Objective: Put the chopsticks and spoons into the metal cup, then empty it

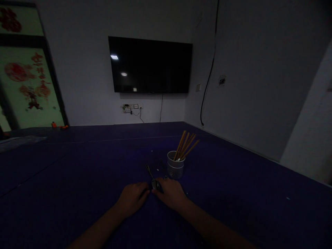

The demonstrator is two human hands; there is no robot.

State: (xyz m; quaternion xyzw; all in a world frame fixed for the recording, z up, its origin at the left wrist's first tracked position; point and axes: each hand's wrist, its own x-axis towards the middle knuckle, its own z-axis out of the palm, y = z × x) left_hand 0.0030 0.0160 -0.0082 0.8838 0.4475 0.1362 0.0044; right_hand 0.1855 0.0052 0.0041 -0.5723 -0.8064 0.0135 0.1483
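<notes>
In the head view, a metal spoon [154,183] lies on the dark blue surface, its handle pointing away from me and to the left. My right hand [171,193] is at the bowl end, thumb and fingers closed around it. Beside it on the left rests my left hand [132,197], fingers bent and thumb apart, with nothing visible in it. Just beyond my right hand stands a grey perforated utensil holder [175,170]. Several wooden chopsticks [184,146] lean to the right inside it. Another dark slender object [162,162] lies left of the holder, too dim to name.
Dark blue flooring [103,155] stretches to the walls, with a few small white scraps. A television [151,65] hangs on the far wall above sockets [133,106] and cables. Small orange objects [54,125] sit near a decorated door [33,83]. Clear plastic [23,141] lies at left.
</notes>
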